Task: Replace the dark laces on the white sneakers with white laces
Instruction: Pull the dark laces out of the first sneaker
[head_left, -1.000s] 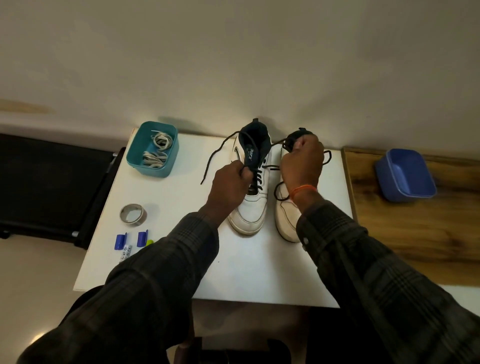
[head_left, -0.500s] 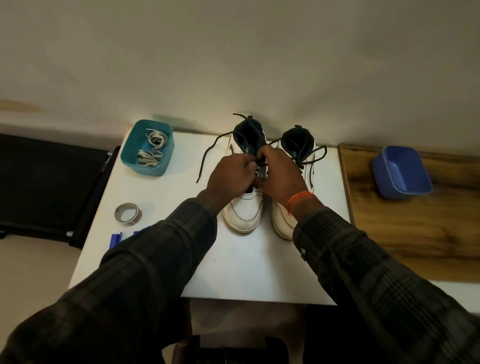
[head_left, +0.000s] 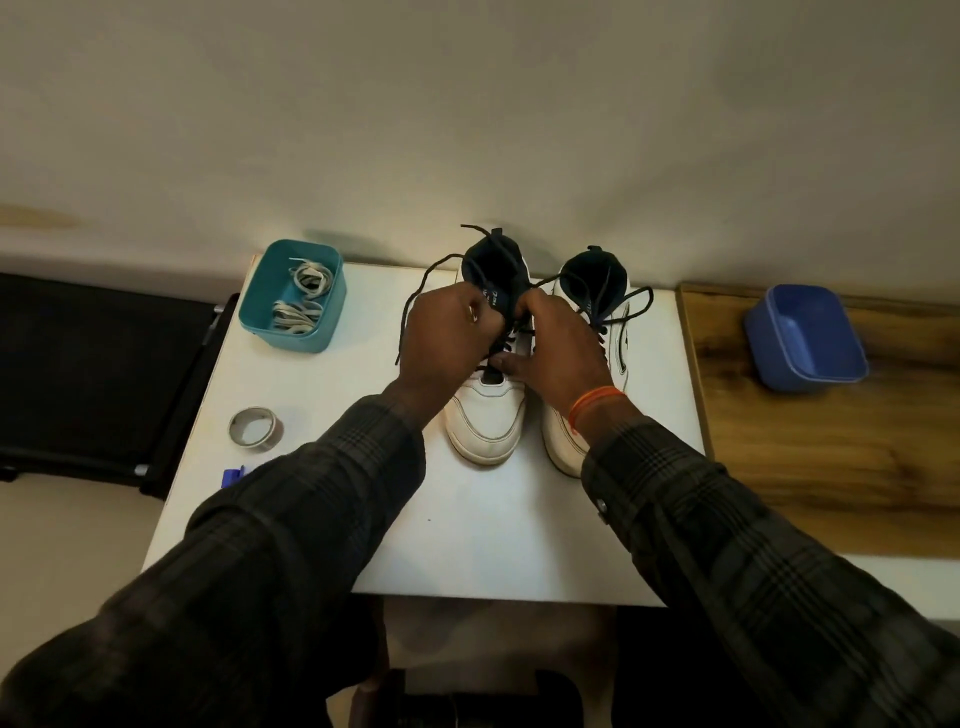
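Note:
Two white high-top sneakers stand side by side on the white table (head_left: 467, 545), toes toward me. Both hands work over the left sneaker (head_left: 485, 421). My left hand (head_left: 447, 338) is curled on its left side and pinches the dark lace (head_left: 415, 296), whose loose end trails off to the left. My right hand (head_left: 556, 353) grips the lace at the tongue, fingers curled over the eyelets. The right sneaker (head_left: 602, 291) keeps its dark lace, loosened at the collar. White laces (head_left: 301, 301) lie coiled in a teal box (head_left: 306, 338) at the back left.
A roll of tape (head_left: 255, 426) and a blue marker cap (head_left: 231, 475) lie on the table's left side. A blue tub (head_left: 805, 338) sits on the wooden surface (head_left: 831, 457) to the right. A wall rises directly behind the sneakers.
My right hand left the right sneaker's collar and came over to the left sneaker. Both hands now meet over its laces. The view shifted slightly downward.

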